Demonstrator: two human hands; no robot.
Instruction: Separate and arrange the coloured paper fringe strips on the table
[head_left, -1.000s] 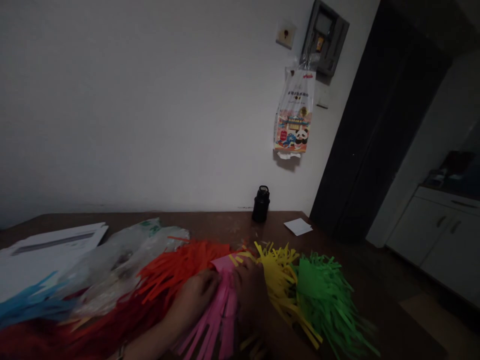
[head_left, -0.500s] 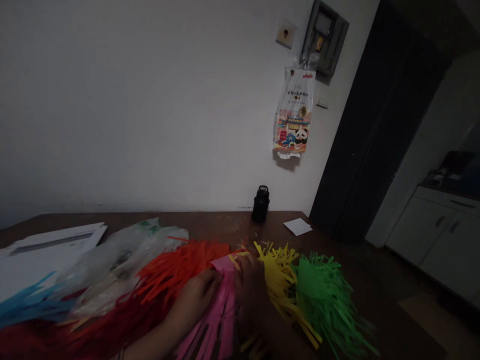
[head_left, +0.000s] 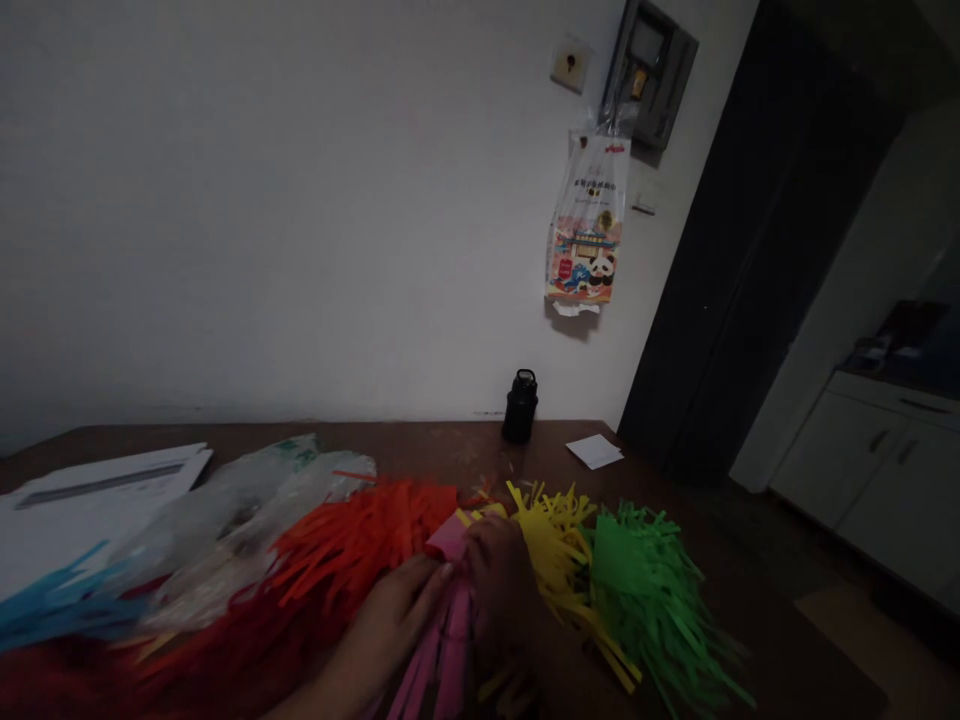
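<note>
Piles of cut paper strips lie in a row on a dark wooden table (head_left: 465,450). My left hand (head_left: 397,605) rests on the pink strips (head_left: 442,655), its fingers pinching them near their upper end. My right hand (head_left: 499,580) grips the same pink bundle from the right, beside the yellow strips (head_left: 555,545). Orange strips (head_left: 360,535) lie to the left of my hands, green strips (head_left: 649,590) to the far right. The light is dim, so the finger positions are hard to make out.
Red strips (head_left: 150,670) and blue strips (head_left: 52,610) lie at the left, with clear plastic bags (head_left: 247,510) and white papers (head_left: 82,495) behind. A black bottle (head_left: 520,405) and a white note (head_left: 596,451) stand near the wall. A printed bag (head_left: 589,225) hangs on the wall.
My left hand has shifted slightly right along the pink strips, toward my right hand. The view has tilted a little; the piles have not moved.
</note>
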